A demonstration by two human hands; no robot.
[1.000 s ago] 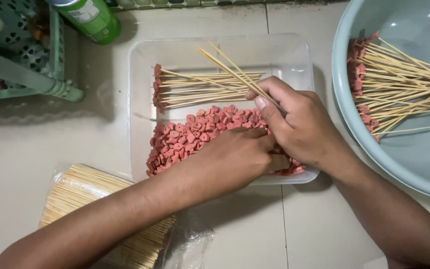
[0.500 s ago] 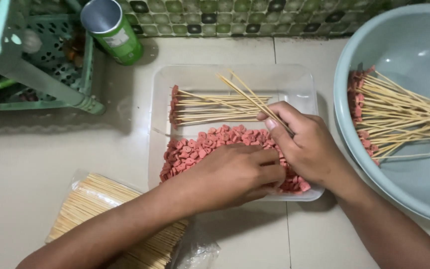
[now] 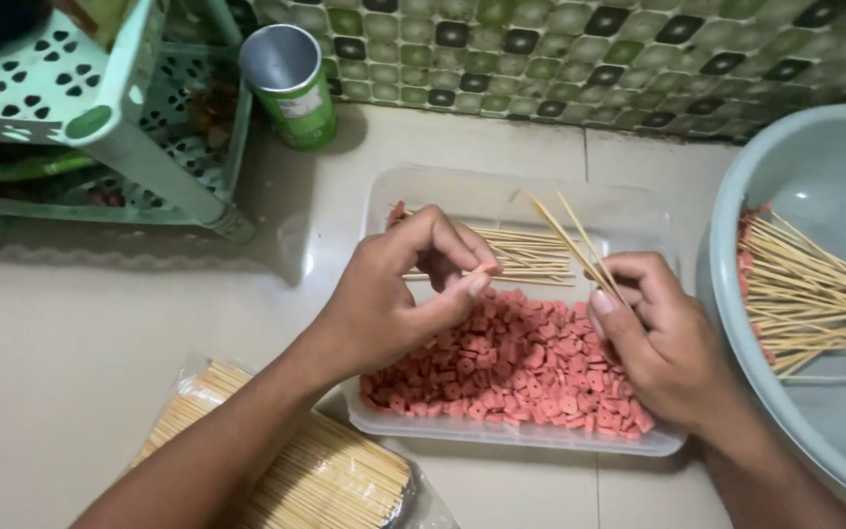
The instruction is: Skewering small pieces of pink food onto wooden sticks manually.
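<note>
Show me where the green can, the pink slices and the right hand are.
green can (image 3: 294,90), head view, its side wall.
pink slices (image 3: 521,364), head view, middle of the pile.
right hand (image 3: 660,338), head view, its back.

A clear rectangular plastic tray (image 3: 384,211) sat at the centre, holding pink sausage slices (image 3: 526,367) near and thin wooden skewers (image 3: 526,260) far. A pale blue round plastic basin (image 3: 834,176) with loaded skewers (image 3: 815,294) stood right. A green metal can (image 3: 291,86) and mint plastic rack (image 3: 100,118) stood far left; a clear bag of bamboo skewers (image 3: 315,475) lay near left.
</note>
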